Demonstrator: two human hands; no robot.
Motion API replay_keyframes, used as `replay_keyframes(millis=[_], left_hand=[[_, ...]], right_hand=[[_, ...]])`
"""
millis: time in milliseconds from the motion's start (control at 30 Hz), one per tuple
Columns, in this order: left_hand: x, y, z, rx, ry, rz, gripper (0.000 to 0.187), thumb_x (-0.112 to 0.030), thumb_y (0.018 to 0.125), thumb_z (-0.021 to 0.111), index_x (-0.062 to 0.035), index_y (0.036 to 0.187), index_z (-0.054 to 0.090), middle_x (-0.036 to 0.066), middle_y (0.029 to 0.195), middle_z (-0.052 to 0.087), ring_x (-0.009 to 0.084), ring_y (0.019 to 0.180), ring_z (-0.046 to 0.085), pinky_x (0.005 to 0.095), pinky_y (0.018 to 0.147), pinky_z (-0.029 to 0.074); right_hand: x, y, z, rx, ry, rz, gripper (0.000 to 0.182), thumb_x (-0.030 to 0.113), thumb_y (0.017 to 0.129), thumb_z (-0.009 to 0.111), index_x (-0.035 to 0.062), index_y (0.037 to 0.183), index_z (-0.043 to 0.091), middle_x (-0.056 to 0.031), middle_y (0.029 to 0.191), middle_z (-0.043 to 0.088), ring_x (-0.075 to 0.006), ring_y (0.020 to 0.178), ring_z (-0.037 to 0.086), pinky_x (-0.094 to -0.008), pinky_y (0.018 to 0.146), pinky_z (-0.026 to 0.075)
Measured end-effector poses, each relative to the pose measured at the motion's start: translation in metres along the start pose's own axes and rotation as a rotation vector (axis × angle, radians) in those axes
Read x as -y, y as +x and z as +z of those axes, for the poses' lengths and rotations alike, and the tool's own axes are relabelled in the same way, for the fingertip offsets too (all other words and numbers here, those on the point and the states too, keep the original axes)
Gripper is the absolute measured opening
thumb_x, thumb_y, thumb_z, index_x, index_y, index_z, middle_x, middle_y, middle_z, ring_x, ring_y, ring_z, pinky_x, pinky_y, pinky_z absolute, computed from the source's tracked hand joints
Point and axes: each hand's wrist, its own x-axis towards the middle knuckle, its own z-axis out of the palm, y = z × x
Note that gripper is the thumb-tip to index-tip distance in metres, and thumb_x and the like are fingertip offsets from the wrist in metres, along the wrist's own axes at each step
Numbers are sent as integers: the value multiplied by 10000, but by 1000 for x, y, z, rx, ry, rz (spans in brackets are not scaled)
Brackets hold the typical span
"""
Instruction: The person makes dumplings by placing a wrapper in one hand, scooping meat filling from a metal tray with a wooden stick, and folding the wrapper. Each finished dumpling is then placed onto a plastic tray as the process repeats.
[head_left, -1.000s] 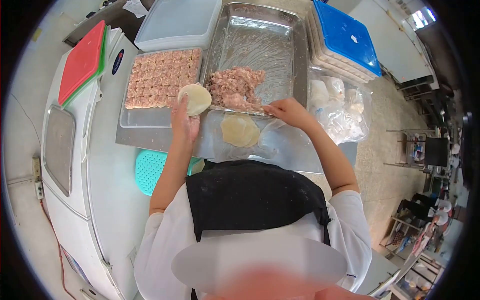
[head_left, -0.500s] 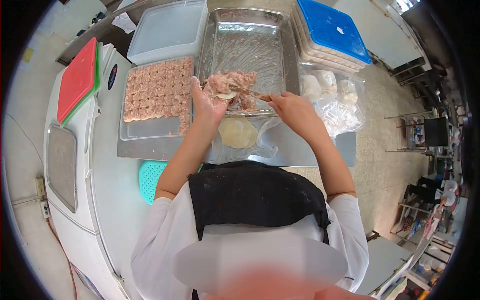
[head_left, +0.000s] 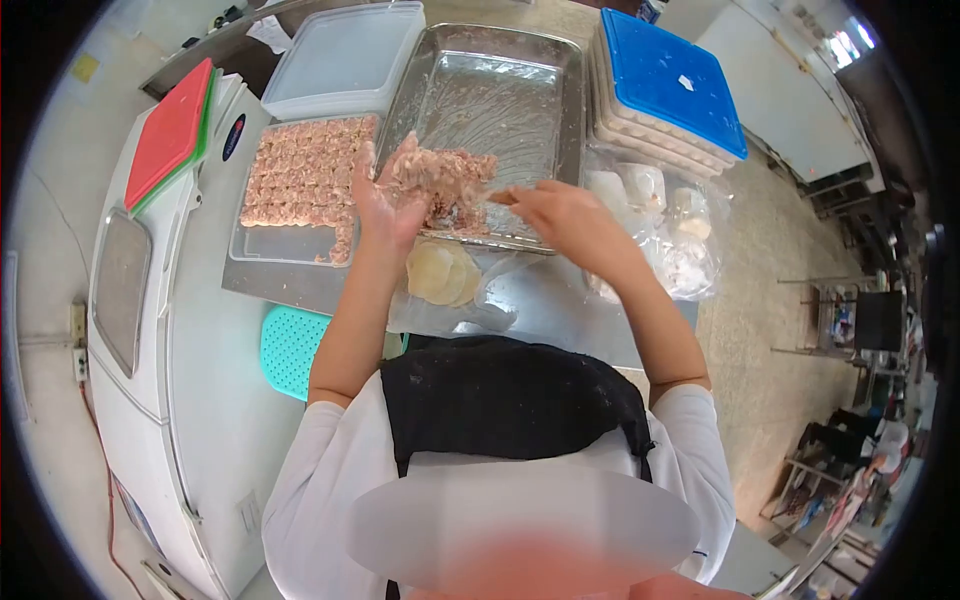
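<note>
Minced-meat filling (head_left: 440, 180) heaped at the near-left corner of the steel pan (head_left: 520, 90), pale pink and lumpy. A portion of it cupped in the left hand (head_left: 385, 200), palm up and fingers spread open around it, right at the pan's near-left edge; wrapper under the meat not clearly visible. Right hand (head_left: 555, 210) closed on a thin spatula-like tool (head_left: 498, 197), over the pan's near rim; tool's long axis running roughly level across the view, tip pointing left toward the meat in the left palm, handle end hidden in the fist. Tip touching or just beside the filling; cannot tell which.

Just nearer than the pan's near rim, a small stack of round dumpling wrappers (head_left: 440, 272) lying flat on clear plastic. Left of the pan, a clear tray of finished dumplings (head_left: 300, 170) packed in rows, with its near part bare. Beyond that tray, left of the pan's far end, a lidded clear container (head_left: 345, 55). Right of the pan, a stack of containers under a blue lid (head_left: 670, 80), and near them plastic bags (head_left: 670, 230). Well left of the pan, red and green cutting boards (head_left: 170, 130). A teal perforated mat (head_left: 290, 345) nearer the body, below the dumpling tray.
</note>
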Motion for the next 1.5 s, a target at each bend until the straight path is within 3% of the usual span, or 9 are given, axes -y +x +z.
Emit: replay_keyframes(millis=[200,333,400,500,700,1000,1100,1200,1500], left_hand=[[2,-16,29,302,1605,460,662,-43,768,677,-71,1380,427,129,1272,537,209,1103,558,401,951,453],[1,-18,52,466,1749,463,590,27,716,683,-77,1277,534,103,1243,577,175,1038,587,356,939,452],[-17,-15,52,467,1843,-13,494,-64,689,749,-38,1159,600,83,1244,596,221,1113,573,371,1000,419],[-24,-12,47,650,2085,165,386,-103,700,754,-20,1060,642,104,1122,651,212,1088,580,360,937,456],[-23,10,-23,32,1952,238,401,-207,761,749,-15,1091,627,84,1064,653,143,967,595,309,841,488],[-29,-27,17,-36,1794,-9,583,-218,746,759,-42,1255,535,109,1211,616,237,1029,611,342,920,466],[-27,-31,14,347,1843,504,565,-171,732,765,-58,1242,551,101,1228,600,234,1020,615,345,899,480],[-35,-31,18,514,2025,177,525,-173,720,775,-52,1196,589,109,1209,604,235,1071,595,350,910,475],[-62,-49,22,437,1908,152,483,-258,726,801,-54,1123,618,115,1149,630,206,1078,575,331,940,436]], right_hand=[[-10,-6,-36,133,440,224,324,219,957,525,-23,1155,610,-208,930,665,-334,770,623,-354,707,493],[-17,-9,-37,180,389,53,352,250,960,537,-46,1132,616,-219,924,659,-334,788,632,-346,719,495],[-27,-7,-12,142,403,-20,350,251,951,550,-45,1124,621,-217,922,660,-338,784,632,-354,712,493],[-46,-2,13,137,429,-75,335,246,931,578,-25,1120,631,-205,905,657,-350,775,627,-377,700,492],[-48,16,26,35,48,-43,271,224,914,582,105,1152,633,-140,833,609,-346,751,617,-436,670,497],[-93,7,40,202,-141,122,240,227,916,536,79,1067,650,-154,866,652,-324,822,643,-429,712,505],[-54,2,-5,142,321,198,267,240,912,571,62,1087,664,-164,862,658,-341,816,632,-415,707,501],[-22,-2,3,109,389,-11,295,244,896,606,60,1121,658,-173,868,656,-340,792,628,-393,702,496],[52,4,1,3,-207,-28,246,238,907,598,88,1093,656,-105,753,572,-320,666,584,-409,593,464]])
